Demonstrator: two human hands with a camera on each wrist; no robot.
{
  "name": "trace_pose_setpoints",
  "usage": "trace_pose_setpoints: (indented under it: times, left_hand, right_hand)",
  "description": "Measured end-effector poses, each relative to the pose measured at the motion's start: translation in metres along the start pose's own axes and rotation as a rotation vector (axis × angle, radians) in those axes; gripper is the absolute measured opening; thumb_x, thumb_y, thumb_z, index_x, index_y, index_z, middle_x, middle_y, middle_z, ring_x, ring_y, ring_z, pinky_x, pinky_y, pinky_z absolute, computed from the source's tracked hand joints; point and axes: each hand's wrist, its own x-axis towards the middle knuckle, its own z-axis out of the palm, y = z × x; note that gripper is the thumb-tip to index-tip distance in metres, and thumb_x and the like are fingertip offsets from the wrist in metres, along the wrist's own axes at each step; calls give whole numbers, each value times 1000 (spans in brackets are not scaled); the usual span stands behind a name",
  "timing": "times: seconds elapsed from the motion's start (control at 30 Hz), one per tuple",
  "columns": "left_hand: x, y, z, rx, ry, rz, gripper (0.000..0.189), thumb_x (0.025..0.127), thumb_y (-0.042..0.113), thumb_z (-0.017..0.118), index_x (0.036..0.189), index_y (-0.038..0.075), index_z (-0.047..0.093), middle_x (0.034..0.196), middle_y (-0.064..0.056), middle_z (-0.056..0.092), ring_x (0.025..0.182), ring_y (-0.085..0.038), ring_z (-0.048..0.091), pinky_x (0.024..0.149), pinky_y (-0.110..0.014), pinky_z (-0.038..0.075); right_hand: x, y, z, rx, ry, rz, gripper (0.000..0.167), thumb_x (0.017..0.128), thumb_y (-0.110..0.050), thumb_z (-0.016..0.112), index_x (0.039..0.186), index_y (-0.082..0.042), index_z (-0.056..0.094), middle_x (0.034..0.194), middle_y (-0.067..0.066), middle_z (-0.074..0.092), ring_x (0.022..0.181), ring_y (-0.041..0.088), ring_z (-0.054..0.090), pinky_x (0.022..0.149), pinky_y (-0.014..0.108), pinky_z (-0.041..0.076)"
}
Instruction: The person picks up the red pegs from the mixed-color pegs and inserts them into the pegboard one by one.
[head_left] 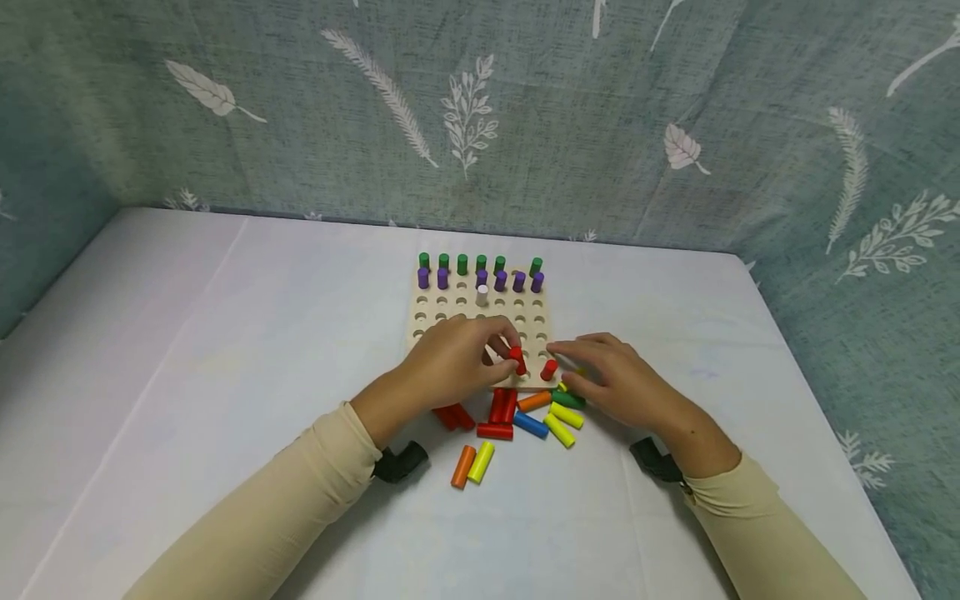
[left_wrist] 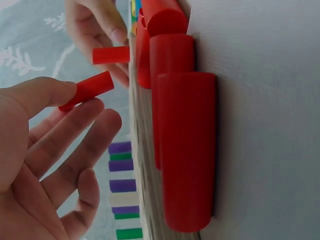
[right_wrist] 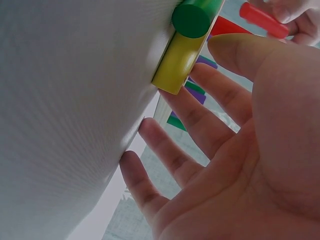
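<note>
Between thumb and fingertips my left hand (head_left: 456, 360) pinches a red peg (head_left: 517, 360), tilted, over the front right part of a wooden pegboard (head_left: 529, 329). In the left wrist view the held peg (left_wrist: 92, 90) points toward another red peg (left_wrist: 111, 55), which stands upright in the board's front right corner. My right hand (head_left: 618, 379) is beside that corner, fingers loosely spread, holding nothing. Its fingertips are right at the board's edge and near a lying yellow peg (right_wrist: 180, 62) and green peg (right_wrist: 192, 20). My left hand hides part of the board.
Green pegs (head_left: 462, 264) and purple pegs (head_left: 442, 277) stand in the back rows, with one white peg (head_left: 482, 296) before them. Loose on the white tablecloth (head_left: 225, 417) lie several red pegs (head_left: 495, 431), a blue peg (head_left: 531, 425), yellow pegs (head_left: 559, 430) and orange pegs (head_left: 463, 467).
</note>
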Motion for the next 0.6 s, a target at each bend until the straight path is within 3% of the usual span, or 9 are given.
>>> trace_pose_setpoints:
  times: [0.33, 0.6]
  left_hand:
    - [1, -3, 6, 13, 7, -15, 23, 92, 27, 73, 112, 17, 68, 101, 2, 77, 92, -12, 72, 77, -27, 56]
    - [4, -3, 10, 35, 14, -2, 23, 92, 28, 73, 111, 17, 69, 99, 3, 78, 91, -13, 72, 83, -32, 52]
  right_hand:
    - [2, -3, 1, -1, -8, 2, 47, 98, -27, 64, 144, -25, 54, 143, 3, 58, 137, 32, 44, 109, 63, 37]
    - [2, -1, 2, -15, -20, 42, 48, 98, -28, 64, 144, -26, 54, 144, 3, 58, 139, 33, 42, 110, 65, 34]
